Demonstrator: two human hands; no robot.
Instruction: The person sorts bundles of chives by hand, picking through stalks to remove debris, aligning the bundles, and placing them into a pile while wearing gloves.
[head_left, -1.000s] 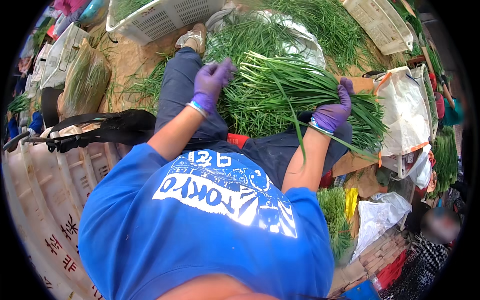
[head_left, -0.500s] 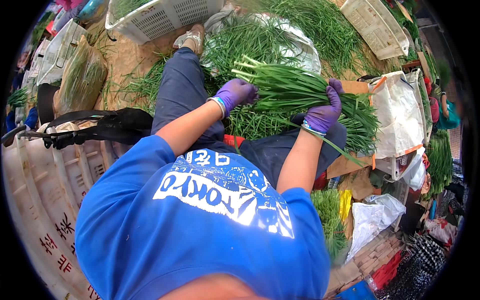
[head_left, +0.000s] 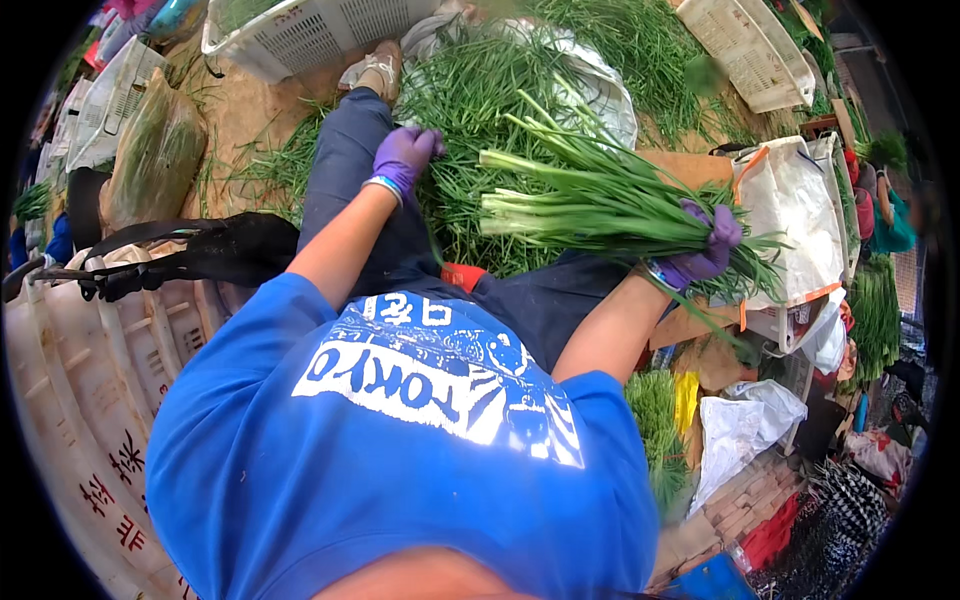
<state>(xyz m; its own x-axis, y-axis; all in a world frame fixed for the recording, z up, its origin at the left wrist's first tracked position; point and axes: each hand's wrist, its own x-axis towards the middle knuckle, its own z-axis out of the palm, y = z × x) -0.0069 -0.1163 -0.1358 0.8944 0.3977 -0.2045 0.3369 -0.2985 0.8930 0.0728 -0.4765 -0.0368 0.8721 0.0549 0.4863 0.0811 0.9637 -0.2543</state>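
Note:
A thick bunch of garlic chives (head_left: 590, 200) lies across the front of me, its pale cut ends pointing left and fanned apart. My right hand (head_left: 705, 245), in a purple glove, is closed around the leafy part toward the right end. My left hand (head_left: 405, 160), gloved the same way, hangs over my left leg, away from the bunch. Its fingers are curled closed, and whatever they may hold is too small to make out. Beneath and beyond the bunch spreads a heap of loose chives (head_left: 470, 90), partly on a white sheet (head_left: 610, 85).
White plastic crates stand at the far left (head_left: 320, 40) and far right (head_left: 750, 50). A bag of greens (head_left: 160, 155) sits at the left, near a black strap (head_left: 240, 240). On the right is a white sack-lined container (head_left: 790, 220); more chives (head_left: 655, 420) lie below it.
My right hand has carried the bunch right and slightly nearer, and the cut ends have fanned out. My left hand has drawn away from them, left and slightly farther off.

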